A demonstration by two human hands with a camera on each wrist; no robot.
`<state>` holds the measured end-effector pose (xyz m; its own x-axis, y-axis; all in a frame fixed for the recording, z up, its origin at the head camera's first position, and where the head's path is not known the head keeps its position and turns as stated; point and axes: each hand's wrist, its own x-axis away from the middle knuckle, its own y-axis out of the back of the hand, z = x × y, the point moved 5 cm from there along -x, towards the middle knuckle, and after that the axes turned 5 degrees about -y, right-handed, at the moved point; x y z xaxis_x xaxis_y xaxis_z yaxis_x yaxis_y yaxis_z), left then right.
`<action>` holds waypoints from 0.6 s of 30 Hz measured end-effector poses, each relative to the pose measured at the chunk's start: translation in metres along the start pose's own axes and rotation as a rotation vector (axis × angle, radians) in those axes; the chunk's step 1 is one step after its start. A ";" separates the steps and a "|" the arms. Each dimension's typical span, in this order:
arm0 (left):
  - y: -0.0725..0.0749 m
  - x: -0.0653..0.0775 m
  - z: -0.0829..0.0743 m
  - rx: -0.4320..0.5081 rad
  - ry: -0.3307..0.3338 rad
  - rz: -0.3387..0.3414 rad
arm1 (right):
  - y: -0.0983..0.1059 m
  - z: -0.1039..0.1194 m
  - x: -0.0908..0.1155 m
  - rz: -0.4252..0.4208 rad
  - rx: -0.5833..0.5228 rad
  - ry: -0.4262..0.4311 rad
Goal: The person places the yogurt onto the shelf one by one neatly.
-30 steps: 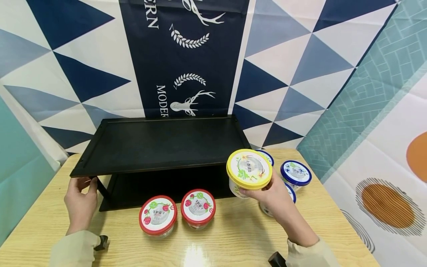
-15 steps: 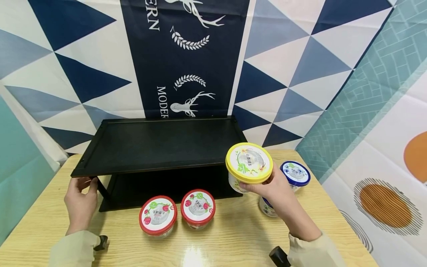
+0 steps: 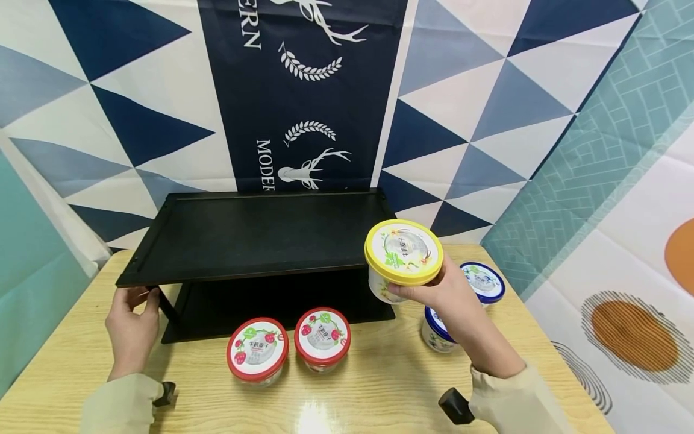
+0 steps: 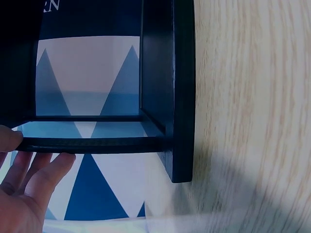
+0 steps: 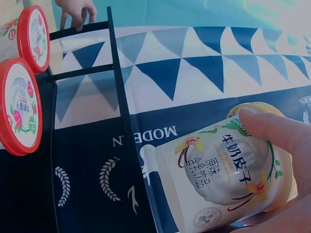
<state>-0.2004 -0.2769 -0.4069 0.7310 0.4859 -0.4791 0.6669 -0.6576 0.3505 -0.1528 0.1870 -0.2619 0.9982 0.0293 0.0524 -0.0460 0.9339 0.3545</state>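
My right hand [image 3: 440, 295] grips a white cup with a yellow lid [image 3: 403, 252] and holds it up by the right front corner of a black two-tier shelf [image 3: 260, 232]. The right wrist view shows the thumb on the side of this cup [image 5: 228, 170], near its yellow lid. At the shelf's left front corner, my left hand [image 3: 132, 331] pinches the black leg [image 4: 97, 144] between thumb and fingers, just under the top board. Two red-lidded cups [image 3: 258, 349] [image 3: 322, 339] stand on the table before the shelf.
Right of the shelf, blue-lidded cups [image 3: 482, 281] [image 3: 438, 331] stand on the wooden table [image 3: 368, 392], partly hidden by my right hand and forearm. A patterned cloth [image 3: 450, 120] hangs close behind the shelf.
My right hand has raised the yellow-lidded cup and shifted it slightly left. The left hand, the shelf and the red-lidded cups have stayed in place.
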 end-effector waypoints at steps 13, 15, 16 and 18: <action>-0.001 -0.001 0.001 0.001 -0.004 -0.007 | -0.001 0.013 -0.010 0.039 -0.038 0.075; -0.001 -0.001 0.002 -0.001 0.001 -0.004 | -0.002 0.016 -0.012 0.040 -0.046 0.081; -0.001 0.000 0.002 -0.001 0.002 -0.003 | -0.002 0.017 -0.013 0.039 -0.046 0.081; -0.001 0.000 0.002 0.001 0.001 -0.001 | -0.002 0.020 -0.014 0.040 -0.048 0.077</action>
<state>-0.2012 -0.2775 -0.4085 0.7308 0.4871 -0.4781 0.6671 -0.6578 0.3496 -0.1670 0.1775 -0.2451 0.9957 0.0928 -0.0074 -0.0861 0.9473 0.3085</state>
